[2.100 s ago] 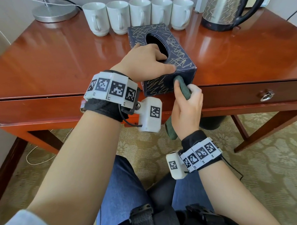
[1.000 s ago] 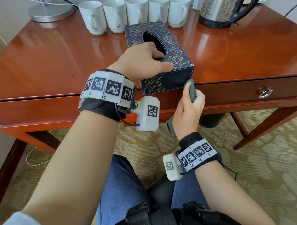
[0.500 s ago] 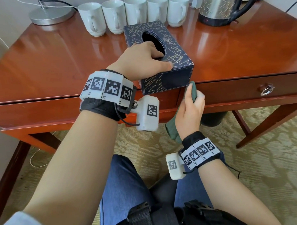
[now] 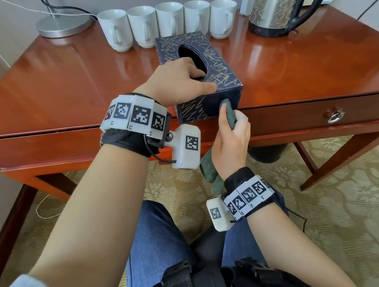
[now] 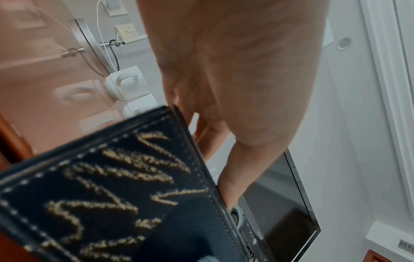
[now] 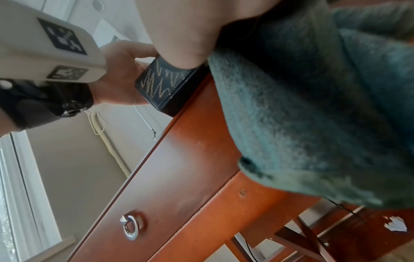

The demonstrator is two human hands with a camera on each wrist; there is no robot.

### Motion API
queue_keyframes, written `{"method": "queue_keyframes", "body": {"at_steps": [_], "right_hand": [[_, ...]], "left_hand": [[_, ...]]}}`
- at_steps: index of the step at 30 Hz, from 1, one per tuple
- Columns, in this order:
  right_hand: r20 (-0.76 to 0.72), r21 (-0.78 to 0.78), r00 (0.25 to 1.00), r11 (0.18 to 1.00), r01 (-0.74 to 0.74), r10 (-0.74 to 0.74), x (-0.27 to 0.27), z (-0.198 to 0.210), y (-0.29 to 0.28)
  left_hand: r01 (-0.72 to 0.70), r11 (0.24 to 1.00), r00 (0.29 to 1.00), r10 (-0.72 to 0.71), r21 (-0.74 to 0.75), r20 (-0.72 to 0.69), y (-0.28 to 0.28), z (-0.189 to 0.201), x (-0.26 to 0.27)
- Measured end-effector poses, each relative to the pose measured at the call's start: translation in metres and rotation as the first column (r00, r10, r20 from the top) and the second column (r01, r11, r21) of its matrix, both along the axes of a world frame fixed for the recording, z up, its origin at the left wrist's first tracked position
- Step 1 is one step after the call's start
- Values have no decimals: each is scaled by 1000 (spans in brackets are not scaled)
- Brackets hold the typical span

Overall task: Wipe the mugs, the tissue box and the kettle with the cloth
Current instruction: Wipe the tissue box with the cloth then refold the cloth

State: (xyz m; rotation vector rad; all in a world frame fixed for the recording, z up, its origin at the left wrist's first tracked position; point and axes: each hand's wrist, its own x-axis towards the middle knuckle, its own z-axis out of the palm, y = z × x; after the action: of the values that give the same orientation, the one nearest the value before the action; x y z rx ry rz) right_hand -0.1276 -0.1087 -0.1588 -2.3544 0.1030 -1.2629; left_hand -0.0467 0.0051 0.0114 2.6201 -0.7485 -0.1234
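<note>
A dark blue tissue box (image 4: pixel 216 78) with gold scribbles stands at the table's front edge. My left hand (image 4: pixel 182 83) lies over its top near the oval opening and holds it steady, fingers curled over the box (image 5: pixel 112 195). My right hand (image 4: pixel 231 116) grips a green cloth (image 4: pixel 226 105) and presses it against the right part of the box's near face; the rest of the cloth (image 6: pixel 313 124) hangs under the hand. Several white mugs (image 4: pixel 169 21) stand in a row behind the box. The steel kettle (image 4: pixel 274 11) sits at the back right.
A round metal lamp base (image 4: pixel 62 25) with cables stands at the back left of the red-brown table (image 4: pixel 74 83). A drawer with a ring pull (image 4: pixel 333 116) is right of my right hand. A dark bin (image 4: pixel 268 151) stands under the table.
My right hand slid the cloth off the box's near face, down past the table edge, and has come back up onto that face. My left hand has stayed on the box.
</note>
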Motion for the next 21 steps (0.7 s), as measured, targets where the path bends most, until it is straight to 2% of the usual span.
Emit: {"method": "queue_keyframes", "body": {"at_steps": [9, 12, 16, 18, 21], "right_hand": [[-53, 48, 998, 999, 18, -16, 3, 6, -1], [-54, 127, 998, 991, 50, -44, 10, 11, -8], [-93, 214, 995, 976, 50, -30, 23, 20, -22], [-117, 213, 993, 977, 33, -8, 25, 25, -26], [-138, 227, 990, 974, 9, 23, 25, 33, -31]], "left_hand": [[-3, 1000, 999, 1, 24, 55, -4, -1, -1], [-31, 998, 996, 26, 62, 89, -11, 3, -5], [34, 987, 989, -56, 158, 137, -12, 14, -14], [30, 984, 993, -49, 176, 103, -13, 20, -16], [-5, 994, 1000, 7, 112, -20, -9, 21, -11]]}}
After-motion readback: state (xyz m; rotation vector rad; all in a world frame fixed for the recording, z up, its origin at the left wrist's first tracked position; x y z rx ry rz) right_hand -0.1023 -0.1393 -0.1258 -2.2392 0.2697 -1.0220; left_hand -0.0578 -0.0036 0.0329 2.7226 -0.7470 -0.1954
